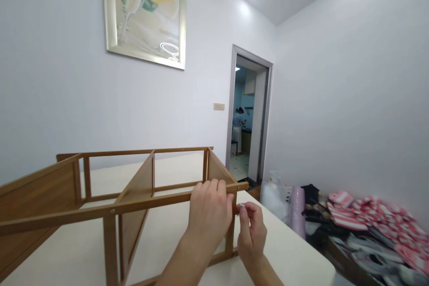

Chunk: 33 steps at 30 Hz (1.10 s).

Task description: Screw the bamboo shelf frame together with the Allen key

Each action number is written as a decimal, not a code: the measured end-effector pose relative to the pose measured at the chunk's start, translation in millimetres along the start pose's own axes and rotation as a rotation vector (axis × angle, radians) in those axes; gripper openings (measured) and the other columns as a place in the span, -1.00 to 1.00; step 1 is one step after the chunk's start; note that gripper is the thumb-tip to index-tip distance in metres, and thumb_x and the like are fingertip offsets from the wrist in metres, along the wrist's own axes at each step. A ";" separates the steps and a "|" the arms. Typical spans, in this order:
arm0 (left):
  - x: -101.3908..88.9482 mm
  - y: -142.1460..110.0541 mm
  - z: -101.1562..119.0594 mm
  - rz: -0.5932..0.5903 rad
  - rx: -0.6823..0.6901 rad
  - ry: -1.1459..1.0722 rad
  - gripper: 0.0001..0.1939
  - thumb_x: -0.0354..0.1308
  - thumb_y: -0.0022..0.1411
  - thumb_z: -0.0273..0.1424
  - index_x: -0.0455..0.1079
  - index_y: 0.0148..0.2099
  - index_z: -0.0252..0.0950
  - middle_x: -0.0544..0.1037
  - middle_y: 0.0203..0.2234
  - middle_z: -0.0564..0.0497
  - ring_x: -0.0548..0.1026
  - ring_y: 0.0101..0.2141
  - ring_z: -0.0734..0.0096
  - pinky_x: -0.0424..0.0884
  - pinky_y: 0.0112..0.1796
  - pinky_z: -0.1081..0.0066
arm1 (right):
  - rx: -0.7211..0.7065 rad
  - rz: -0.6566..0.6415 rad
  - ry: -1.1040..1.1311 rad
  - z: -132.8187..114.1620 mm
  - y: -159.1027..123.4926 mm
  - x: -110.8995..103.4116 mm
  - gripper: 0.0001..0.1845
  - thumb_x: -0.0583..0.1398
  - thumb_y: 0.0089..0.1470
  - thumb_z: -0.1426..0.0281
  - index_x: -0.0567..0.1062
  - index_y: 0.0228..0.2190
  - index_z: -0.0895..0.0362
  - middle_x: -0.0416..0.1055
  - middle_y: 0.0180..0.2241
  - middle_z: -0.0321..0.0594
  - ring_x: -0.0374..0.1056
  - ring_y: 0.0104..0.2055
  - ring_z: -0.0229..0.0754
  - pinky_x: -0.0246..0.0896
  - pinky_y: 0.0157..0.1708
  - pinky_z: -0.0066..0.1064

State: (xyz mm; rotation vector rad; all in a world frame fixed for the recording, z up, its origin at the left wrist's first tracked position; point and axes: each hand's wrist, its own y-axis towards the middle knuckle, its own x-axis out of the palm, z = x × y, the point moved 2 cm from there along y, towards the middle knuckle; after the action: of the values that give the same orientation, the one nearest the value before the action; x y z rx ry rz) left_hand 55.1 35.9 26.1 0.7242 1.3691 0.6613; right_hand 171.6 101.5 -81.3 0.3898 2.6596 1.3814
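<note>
So the wooden frame [150, 204] is lying on its side on the white counter [284, 241]. Left hand's [210, 208] grip is wrapped over the top rail near its end, and the right hand [251, 231] is pinching something small and whitish beside it.

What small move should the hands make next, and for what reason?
Probably ease the right hand slightly inward, bringing the small pale piece to the wooden post. The fingertips pinch this piece close beside the post, and the left hand grips the rail above. What the piece is, I cannot tell.
</note>
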 end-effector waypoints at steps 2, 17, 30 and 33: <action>5.1 -2.1 3.7 0.025 0.018 0.012 -0.91 0.11 0.26 -0.37 0.38 -0.29 -0.25 0.47 -0.45 -0.02 0.43 -0.37 0.22 0.23 -0.29 0.21 | -0.085 0.049 0.003 -7.2 2.1 -3.0 -0.85 0.06 0.29 0.34 0.41 -0.21 0.10 0.45 -0.29 -0.17 0.41 -0.26 -0.14 0.34 -0.26 -0.27; -6.2 13.9 -5.4 -0.229 0.074 0.044 -0.54 0.13 0.28 -0.28 0.31 0.21 0.14 0.57 -0.55 0.09 0.54 -0.50 0.25 0.17 -0.50 0.39 | -0.356 0.202 0.104 -40.6 33.3 -11.4 -0.73 0.11 0.23 0.55 0.42 -0.07 0.05 0.46 -0.23 -0.16 0.44 -0.20 -0.14 0.44 -0.24 -0.20; -10.0 15.0 -1.5 -0.329 0.029 0.021 -0.60 0.03 0.32 -0.26 0.36 0.18 0.12 0.62 -0.50 0.00 0.59 -0.45 0.17 0.29 -0.44 0.34 | -0.445 0.150 0.041 -32.2 22.1 -14.1 -0.55 0.09 0.18 0.67 0.39 0.02 0.02 0.48 -0.16 -0.12 0.45 -0.11 -0.11 0.48 -0.25 -0.19; -15.8 17.6 0.5 -0.395 0.017 0.015 -0.58 -0.03 0.35 -0.25 0.32 0.22 0.10 0.64 -0.44 -0.01 0.60 -0.39 0.18 0.35 -0.39 0.32 | -0.459 0.147 0.049 -31.6 24.5 -14.0 -0.54 0.10 0.16 0.70 0.39 0.02 0.06 0.48 -0.16 -0.11 0.45 -0.09 -0.13 0.48 -0.24 -0.22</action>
State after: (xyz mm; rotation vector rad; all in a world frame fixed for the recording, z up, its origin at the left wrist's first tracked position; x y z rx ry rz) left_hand 54.1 34.5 49.7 0.4431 1.4793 0.3420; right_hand 182.2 86.3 -43.2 0.5054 2.2809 2.0011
